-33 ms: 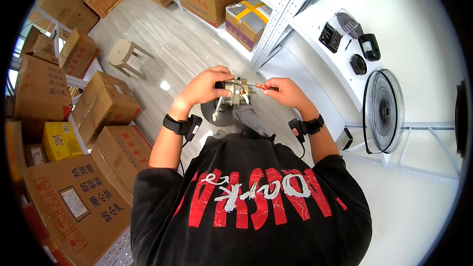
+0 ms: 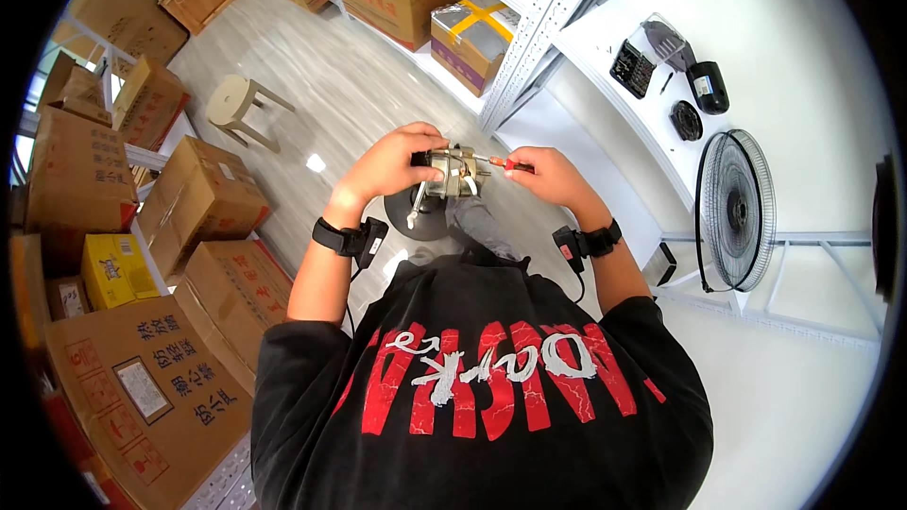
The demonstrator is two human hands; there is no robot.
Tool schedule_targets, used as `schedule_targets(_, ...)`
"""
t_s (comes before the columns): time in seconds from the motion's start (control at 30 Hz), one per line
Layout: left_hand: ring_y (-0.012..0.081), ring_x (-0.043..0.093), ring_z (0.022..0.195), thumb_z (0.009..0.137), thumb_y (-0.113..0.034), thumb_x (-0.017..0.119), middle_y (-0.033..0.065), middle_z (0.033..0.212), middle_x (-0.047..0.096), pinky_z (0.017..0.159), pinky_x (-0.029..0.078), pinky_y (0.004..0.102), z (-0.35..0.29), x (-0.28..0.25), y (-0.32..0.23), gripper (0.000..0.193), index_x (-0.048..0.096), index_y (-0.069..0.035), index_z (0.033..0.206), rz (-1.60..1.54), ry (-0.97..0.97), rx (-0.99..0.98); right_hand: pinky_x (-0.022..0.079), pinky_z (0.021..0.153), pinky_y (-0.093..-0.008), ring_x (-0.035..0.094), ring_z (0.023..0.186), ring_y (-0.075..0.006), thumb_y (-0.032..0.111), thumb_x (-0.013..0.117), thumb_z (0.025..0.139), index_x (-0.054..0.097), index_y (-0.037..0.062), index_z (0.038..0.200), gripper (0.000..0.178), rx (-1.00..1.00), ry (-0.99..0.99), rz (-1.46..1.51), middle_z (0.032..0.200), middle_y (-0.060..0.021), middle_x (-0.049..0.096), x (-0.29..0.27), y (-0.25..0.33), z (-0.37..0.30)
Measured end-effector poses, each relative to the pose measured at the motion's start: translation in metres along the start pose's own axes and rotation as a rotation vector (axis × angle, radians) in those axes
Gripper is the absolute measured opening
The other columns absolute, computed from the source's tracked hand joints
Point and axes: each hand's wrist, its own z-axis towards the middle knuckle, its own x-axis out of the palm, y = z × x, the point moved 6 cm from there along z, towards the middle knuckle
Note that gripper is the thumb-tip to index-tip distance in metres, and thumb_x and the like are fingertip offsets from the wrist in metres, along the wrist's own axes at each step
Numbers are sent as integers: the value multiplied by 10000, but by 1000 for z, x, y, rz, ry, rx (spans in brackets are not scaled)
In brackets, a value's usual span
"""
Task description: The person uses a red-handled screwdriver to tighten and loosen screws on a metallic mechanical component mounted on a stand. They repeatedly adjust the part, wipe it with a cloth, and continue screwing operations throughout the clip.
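In front of my body stands a bare metal fan motor (image 2: 454, 171) with wires, above a round dark base (image 2: 412, 219). Wrapped round the motor's left end is my left hand (image 2: 389, 167), its thumb on the near side and fingers over the top. My right hand (image 2: 550, 177) pinches the red handle of a screwdriver (image 2: 498, 161). The screwdriver lies nearly level, its shaft pointing left to the motor's upper right side. Exactly what the tip touches is too small to tell.
At right, a white shelf (image 2: 597, 55) carries a black case of small pieces (image 2: 633, 71), a black cover (image 2: 708, 89) and a round black part (image 2: 686, 120). A fan grille (image 2: 741, 211) leans beside it. Cartons (image 2: 203, 191) fill the left; a beige stool (image 2: 232, 102) stands on the floor.
Almost nothing differs. Both hands keep their grip; the right hand and screwdriver sit very slightly higher.
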Motion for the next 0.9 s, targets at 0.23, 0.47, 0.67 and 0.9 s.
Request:
schedule_targets(0.23,293,611,1041,697,-103,837,129,1107,641,905,499,365,-6,6,-24,522,653,-20,1178,110,-146,-31,426,600,-294,518,620,-136,210,701,863,668,18,948,213,113,-111,-70,706,-61,612,-32,-18,-44)
schedule_targets(0.47,256,611,1061,797,-58,755,125,1168,633,881,503,343,-23,30,-45,428,646,-38,1210,107,-312,-164,439,602,-338,505,608,-215,236,742,838,550,6,805,302,54,-259,3,692,-96,571,-61,-79,-72)
schedule_targets(0.67,229,579,1109,811,-74,743,102,1247,582,849,495,328,-36,62,-48,464,629,-74,1260,188,-602,-366,443,595,-372,526,609,-263,258,721,855,529,3,771,330,123,-391,57,694,-127,583,-119,-127,-114)
schedule_targets(0.9,196,579,1094,860,-58,702,82,1253,569,831,496,307,-32,79,-68,395,626,-68,1247,230,-839,-421,487,641,-392,620,705,-330,235,705,854,650,37,883,208,105,-577,-48,782,-162,644,-210,-183,-113)
